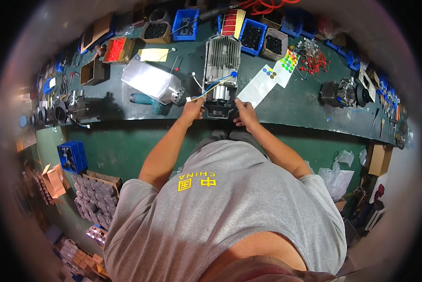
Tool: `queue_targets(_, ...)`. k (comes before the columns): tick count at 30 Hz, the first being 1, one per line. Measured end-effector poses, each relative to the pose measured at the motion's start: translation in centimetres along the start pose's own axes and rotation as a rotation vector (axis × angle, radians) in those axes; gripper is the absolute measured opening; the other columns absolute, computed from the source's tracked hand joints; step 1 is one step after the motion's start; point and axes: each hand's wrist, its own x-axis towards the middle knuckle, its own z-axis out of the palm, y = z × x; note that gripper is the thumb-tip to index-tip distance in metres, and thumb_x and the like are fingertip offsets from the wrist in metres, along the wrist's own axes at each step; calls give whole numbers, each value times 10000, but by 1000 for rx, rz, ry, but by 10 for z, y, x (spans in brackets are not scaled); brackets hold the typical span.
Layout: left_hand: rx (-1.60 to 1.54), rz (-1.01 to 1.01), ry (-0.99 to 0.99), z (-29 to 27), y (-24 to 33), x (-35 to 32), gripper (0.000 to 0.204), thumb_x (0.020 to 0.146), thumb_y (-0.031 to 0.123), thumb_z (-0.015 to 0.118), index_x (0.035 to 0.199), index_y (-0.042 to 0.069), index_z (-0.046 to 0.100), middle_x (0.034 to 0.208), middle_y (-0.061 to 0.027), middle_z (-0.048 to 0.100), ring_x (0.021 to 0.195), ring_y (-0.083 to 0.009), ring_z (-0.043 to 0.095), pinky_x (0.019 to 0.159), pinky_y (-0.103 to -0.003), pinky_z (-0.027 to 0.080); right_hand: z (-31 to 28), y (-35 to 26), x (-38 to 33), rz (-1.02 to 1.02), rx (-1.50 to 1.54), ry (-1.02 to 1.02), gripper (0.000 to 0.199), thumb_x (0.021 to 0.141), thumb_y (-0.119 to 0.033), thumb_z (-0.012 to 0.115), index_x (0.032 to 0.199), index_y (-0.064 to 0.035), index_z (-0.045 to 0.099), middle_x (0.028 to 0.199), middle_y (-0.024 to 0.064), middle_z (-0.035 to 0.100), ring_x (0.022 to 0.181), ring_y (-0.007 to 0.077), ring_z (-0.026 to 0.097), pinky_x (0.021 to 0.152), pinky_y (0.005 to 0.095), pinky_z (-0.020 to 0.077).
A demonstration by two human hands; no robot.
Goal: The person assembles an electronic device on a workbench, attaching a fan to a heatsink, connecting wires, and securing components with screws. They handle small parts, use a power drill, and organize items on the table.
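The person's grey shirt [239, 197] fills the near side, with a strip of green floor [126, 145] between it and the front edge of the dark green table [291, 115]. The left hand [193, 111] and the right hand [246, 114] come in at that edge. Between them, a finned metal housing [222, 54] lies lengthwise on the tabletop, its lower end at the front edge. The left fingers are curled on the housing's lower left side; the right thumb and fingers grip its lower right corner. How firmly either presses, I cannot tell.

A blue wire [211, 90] and a pale one cross the housing, ending in a white connector just above the left hand.

Left of the housing, a teal tool [147, 102] sits near the front edge, just beside a pale shiny casing [149, 81]; bare tabletop separates these from another finned unit farther left [86, 107]. To the right, a white sticker sheet [258, 90] almost touches the housing. Beyond it, a wide stretch of bare tabletop reaches to a motor assembly [345, 93], giving the right side more room.

At the far edge, cardboard boxes [155, 32] and blue bins [185, 26] crowd together, and the housing's far end comes close to a red-and-yellow stack [230, 22].
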Motion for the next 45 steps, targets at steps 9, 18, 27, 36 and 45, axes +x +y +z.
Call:
queue_targets(9, -12, -18, -93, 1, 1, 12, 344, 1004, 402, 542, 1250, 161, 552, 757, -35, 571, 570, -104, 506, 479, -270, 426, 14, -1, 25, 53, 207, -129, 446, 982, -315, 627, 1230, -41, 379, 799, 113, 612, 508, 213, 627, 434, 337, 552)
queue_targets(18, 46, 36, -129, 2, 6, 4, 380, 1047, 373, 528, 1373, 182, 499, 802, 0, 523, 587, -83, 491, 472, -248, 397, 11, -4, 20, 105, 105, -121, 443, 982, -412, 608, 1209, -56, 474, 777, 86, 609, 551, 174, 596, 487, 308, 522)
queue_targets(27, 209, 171, -119, 5, -8, 23, 396, 1065, 360, 494, 1408, 162, 473, 788, 8, 513, 600, -77, 512, 432, -230, 389, 24, 3, 36, 93, -25, -81, 494, 973, -486, 539, 1196, -46, 515, 824, 77, 571, 559, 173, 520, 423, 313, 421)
queue_targets(36, 295, 199, 107, 6, -51, 54, 708, 971, 614, 484, 1544, 216, 364, 1132, -259, 649, 1015, -374, 659, 843, -457, 530, 22, 9, 44, 56, -88, -63, 712, 932, -538, 590, 1400, -26, 431, 979, 130, 624, 637, 205, 598, 481, 340, 492)
queue_targets(45, 335, 352, -55, 1, -41, 53, 587, 1036, 514, 462, 1333, 27, 603, 1261, -147, 641, 1203, -249, 568, 1000, -404, 456, 22, -4, 17, 225, 74, -204, 675, 923, -641, 529, 1346, -115, 533, 1132, 103, 630, 937, 249, 644, 604, 398, 575)
